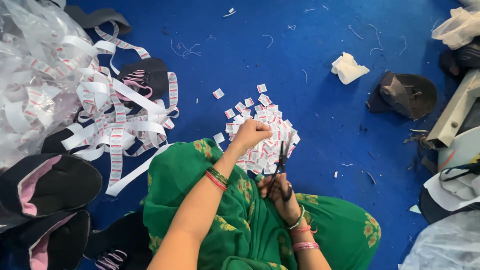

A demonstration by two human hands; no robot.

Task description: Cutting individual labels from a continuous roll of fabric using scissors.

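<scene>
I sit on a blue floor with green cloth over my knees. My left hand (251,134) pinches the end of a white label ribbon (116,125) over a pile of small cut white-and-red labels (267,135). My right hand (276,192) holds black scissors (281,162), blades pointing up toward the pile, just below the left hand. The ribbon runs in a long tangled heap from my lap to the left.
Clear plastic bags (30,65) lie at far left. Dark shoe uppers (47,182) sit at lower left and a dark piece (407,94) at right. A crumpled white scrap (348,68) lies on the floor. Thread bits are scattered at the top.
</scene>
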